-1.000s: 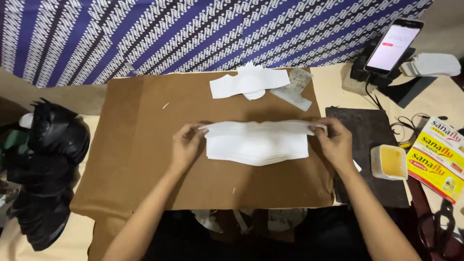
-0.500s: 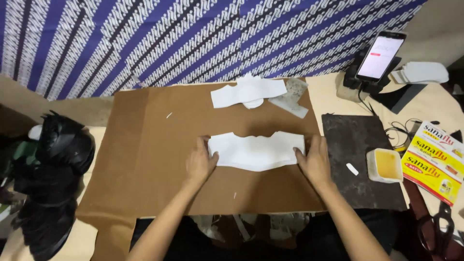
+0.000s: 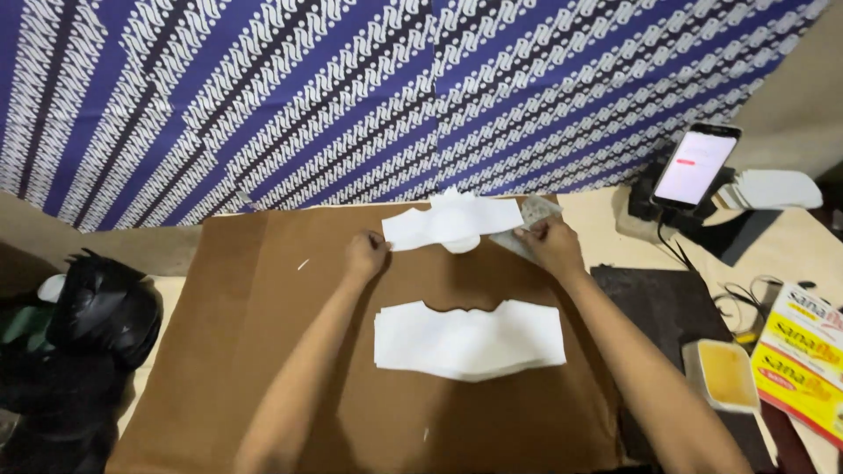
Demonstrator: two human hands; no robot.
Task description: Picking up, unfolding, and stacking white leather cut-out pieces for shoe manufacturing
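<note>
Both hands at twelve o'clock on brown board (image 3: 263,351): left hand (image 3: 364,255) and right hand (image 3: 551,244), fingers pinching far white cut piece (image 3: 452,224) flat; stacked white pieces (image 3: 470,338) at centre.

**Colours and Patterns**

Between the left hand (image 3: 364,254) and right hand (image 3: 551,246), the paper pieces (image 3: 452,224) were white. The stack (image 3: 470,338) below them was white on brown board (image 3: 263,351). The cloth (image 3: 395,96) beyond was blue-and-white striped batik.
</note>
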